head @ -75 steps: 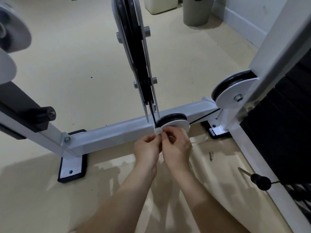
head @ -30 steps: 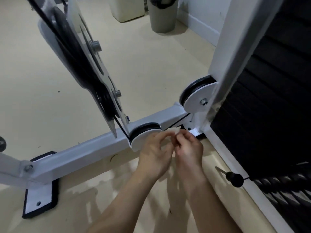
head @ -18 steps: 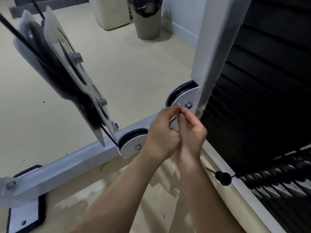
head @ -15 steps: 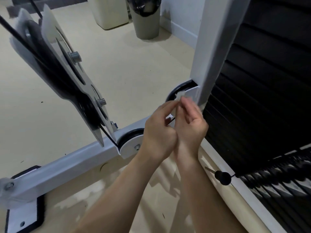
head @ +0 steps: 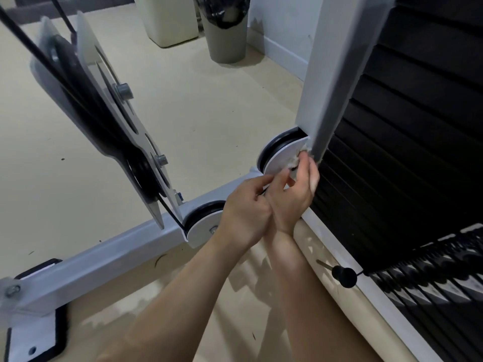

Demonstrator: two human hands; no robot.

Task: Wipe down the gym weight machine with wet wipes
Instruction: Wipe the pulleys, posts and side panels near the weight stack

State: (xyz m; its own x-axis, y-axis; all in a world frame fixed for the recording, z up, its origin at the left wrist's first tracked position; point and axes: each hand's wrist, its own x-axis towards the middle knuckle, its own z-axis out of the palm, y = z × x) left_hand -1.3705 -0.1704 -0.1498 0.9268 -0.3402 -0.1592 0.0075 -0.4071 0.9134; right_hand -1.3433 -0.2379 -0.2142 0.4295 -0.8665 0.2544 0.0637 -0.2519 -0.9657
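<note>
A small white wet wipe (head: 294,160) is crumpled against the white cover of the pulley (head: 278,158) at the foot of the machine's white upright post (head: 329,74). My right hand (head: 295,190) grips the wipe with curled fingers and holds it on the cover's right edge. Touching it from the left, my left hand (head: 247,207) reaches thumb and forefinger to the wipe's lower end below the pulley. A black cable runs from this pulley to a second, lower pulley (head: 203,227) on the white floor beam (head: 104,254).
A tilted bracket with black pulleys (head: 104,105) hangs at the left. The black weight stack (head: 418,126) fills the right, its selector pin (head: 345,276) sticking out. A cream bin (head: 170,19) and a grey bin (head: 227,30) stand at the back. A base plate (head: 34,338) sits at the lower left.
Both hands moved with the wipe from the lower pulley on the beam up and right to the pulley by the post. The wipe is now pressed on that cover's right edge.
</note>
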